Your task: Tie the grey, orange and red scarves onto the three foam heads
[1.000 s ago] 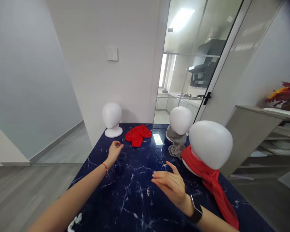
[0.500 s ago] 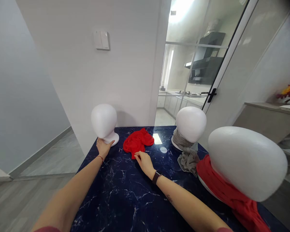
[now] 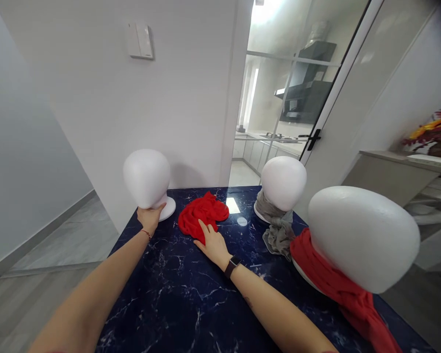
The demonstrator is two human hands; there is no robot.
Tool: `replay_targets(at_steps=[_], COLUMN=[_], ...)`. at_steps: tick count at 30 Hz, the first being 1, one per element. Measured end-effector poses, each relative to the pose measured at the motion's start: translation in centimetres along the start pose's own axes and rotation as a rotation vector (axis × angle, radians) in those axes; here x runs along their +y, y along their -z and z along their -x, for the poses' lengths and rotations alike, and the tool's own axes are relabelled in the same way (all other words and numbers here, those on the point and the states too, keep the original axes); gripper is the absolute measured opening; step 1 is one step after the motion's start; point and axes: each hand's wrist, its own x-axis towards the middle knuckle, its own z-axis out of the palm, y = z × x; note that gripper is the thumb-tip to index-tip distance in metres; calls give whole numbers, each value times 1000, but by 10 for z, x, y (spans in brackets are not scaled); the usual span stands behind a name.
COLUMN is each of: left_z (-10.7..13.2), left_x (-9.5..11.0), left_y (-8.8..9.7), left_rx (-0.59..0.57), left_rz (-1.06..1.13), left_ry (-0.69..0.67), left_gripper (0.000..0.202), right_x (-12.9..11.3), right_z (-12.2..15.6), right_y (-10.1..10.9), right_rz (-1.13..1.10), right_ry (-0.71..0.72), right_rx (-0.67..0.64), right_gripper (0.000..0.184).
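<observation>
My left hand grips the neck and base of a bare white foam mannequin head at the far left corner of the dark blue marble table. With its fingers stretched out, my right hand lies on the near edge of a crumpled red scarf. A dark watch sits on that wrist.
A second foam head wears a grey scarf at the back right. A third, larger-looking head with a red scarf stands close at the right. A white wall lies behind, a glass kitchen door to the right.
Both hands reached forward from the table's middle. The left hand went to the bare head's base and closed on it; the right hand slid onto the red scarf.
</observation>
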Motion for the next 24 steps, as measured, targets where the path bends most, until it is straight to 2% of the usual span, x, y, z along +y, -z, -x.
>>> replay_targets(at_steps=[5, 8, 11, 14, 19, 22, 24], left_z=[38, 75, 122, 174, 256, 289, 302], left_x=[44, 75, 92, 92, 70, 59, 54], left_y=[20, 39, 61, 85, 121, 133, 137], left_rx=[61, 61, 22, -16, -54, -61, -60], left_rz=[90, 212, 259, 220, 31, -50, -75], left_ry=[17, 7, -12, -26, -18, -18, -31], left_gripper=[68, 67, 68, 71, 82, 90, 91], right_x=[-3, 2, 13, 30, 56, 68, 75], right_z=[20, 46, 82, 124, 185, 207, 215], right_y=[18, 37, 60, 82, 113, 123, 124], right_rz=[148, 157, 176, 197, 260, 274, 197], right_ry=[-56, -60, -69, -89, -164, -216, -240], right_rx=[-108, -117, -131, -147, -172, -164, -135], right_gripper=[29, 24, 24, 25, 29, 31, 29])
